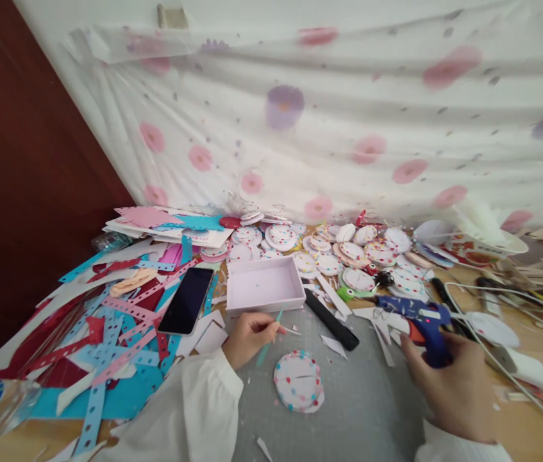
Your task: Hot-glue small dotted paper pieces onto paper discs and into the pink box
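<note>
My left hand (pixel 252 337) is closed in a pinch above the grey cutting mat (pixel 358 398), with a thin white paper strip (pixel 293 331) poking out from the fingertips. A slim teal stick (pixel 264 353) passes by the same fingers; I cannot tell whether it is held too. On the mat between my hands lies a round white paper disc (pixel 299 380) rimmed with red and blue dots. At the right, my right hand (pixel 458 378) is wrapped around the handle of a blue glue gun (pixel 415 311), whose nozzle points left.
Behind my left hand stands a shallow white box (pixel 265 282). A black utility knife (pixel 331 319) and paper scraps lie right of it. Many dotted discs (pixel 281 237) line the back. Left are a phone (pixel 187 300) and coloured strips (pixel 108 340); a white cord (pixel 502 369) curves at right.
</note>
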Motion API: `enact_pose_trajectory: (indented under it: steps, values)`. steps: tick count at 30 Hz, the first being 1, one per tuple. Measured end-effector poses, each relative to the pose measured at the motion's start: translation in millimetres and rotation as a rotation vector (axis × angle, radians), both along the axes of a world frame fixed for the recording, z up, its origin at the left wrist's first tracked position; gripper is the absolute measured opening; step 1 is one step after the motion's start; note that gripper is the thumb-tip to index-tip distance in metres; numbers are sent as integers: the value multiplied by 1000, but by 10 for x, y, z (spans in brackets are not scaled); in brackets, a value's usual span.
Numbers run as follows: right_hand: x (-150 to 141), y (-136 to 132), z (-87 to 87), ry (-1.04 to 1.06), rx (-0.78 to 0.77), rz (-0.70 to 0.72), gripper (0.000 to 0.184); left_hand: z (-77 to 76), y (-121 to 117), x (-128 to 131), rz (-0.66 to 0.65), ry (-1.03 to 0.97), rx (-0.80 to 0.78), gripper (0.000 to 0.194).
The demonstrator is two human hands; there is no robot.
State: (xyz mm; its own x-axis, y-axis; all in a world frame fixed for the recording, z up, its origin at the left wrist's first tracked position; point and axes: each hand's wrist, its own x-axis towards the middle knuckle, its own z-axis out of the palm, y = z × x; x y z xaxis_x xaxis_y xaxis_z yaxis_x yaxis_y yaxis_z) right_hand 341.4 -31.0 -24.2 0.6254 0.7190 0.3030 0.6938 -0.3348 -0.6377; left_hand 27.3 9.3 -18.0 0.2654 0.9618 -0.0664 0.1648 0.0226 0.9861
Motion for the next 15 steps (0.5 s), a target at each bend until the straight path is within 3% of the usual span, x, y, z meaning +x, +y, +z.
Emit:
enact_pose_trajectory:
  steps: [3, 6, 11, 15]
  values:
    - [-310, 92, 147, 65, 231, 56, 56, 8, -4, 2, -21, 10, -4, 30]
    - [-658, 141, 139, 146, 333, 169, 50, 6, -4, -10, -60, 29, -2, 27]
    - [-891, 47, -32, 52, 376, 348, 50, 7, 1, -23, -121, 30, 16, 28]
    - [-863, 9, -52, -52, 348, 366, 49, 14, 5, -25, -124, 44, 23, 24]
